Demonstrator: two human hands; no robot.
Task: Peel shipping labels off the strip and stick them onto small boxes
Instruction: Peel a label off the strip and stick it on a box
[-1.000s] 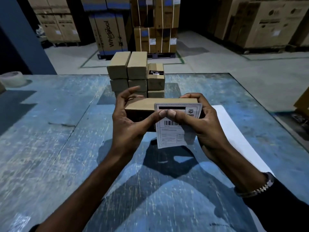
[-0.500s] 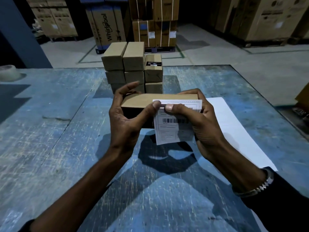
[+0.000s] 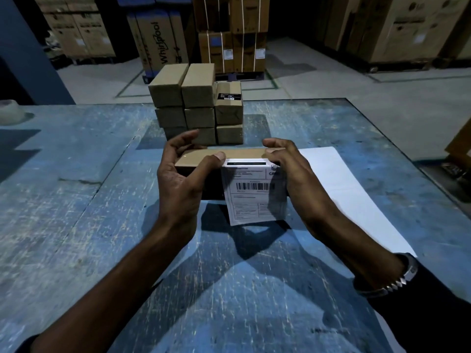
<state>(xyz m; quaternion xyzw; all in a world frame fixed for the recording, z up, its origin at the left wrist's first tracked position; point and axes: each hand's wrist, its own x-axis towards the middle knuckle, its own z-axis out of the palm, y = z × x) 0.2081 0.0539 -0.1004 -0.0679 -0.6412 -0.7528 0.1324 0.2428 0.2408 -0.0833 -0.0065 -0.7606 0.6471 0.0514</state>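
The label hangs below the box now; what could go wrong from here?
1. The label is stuck only along the top edge of the box; its lower part hangs free and may crease when folded under.
2. The left hand and right hand hold the box in the air, so it may tilt.

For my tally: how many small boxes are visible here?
9. One box is held over the table; eight form the stack behind it: columns of three, three, two. More may be hidden.
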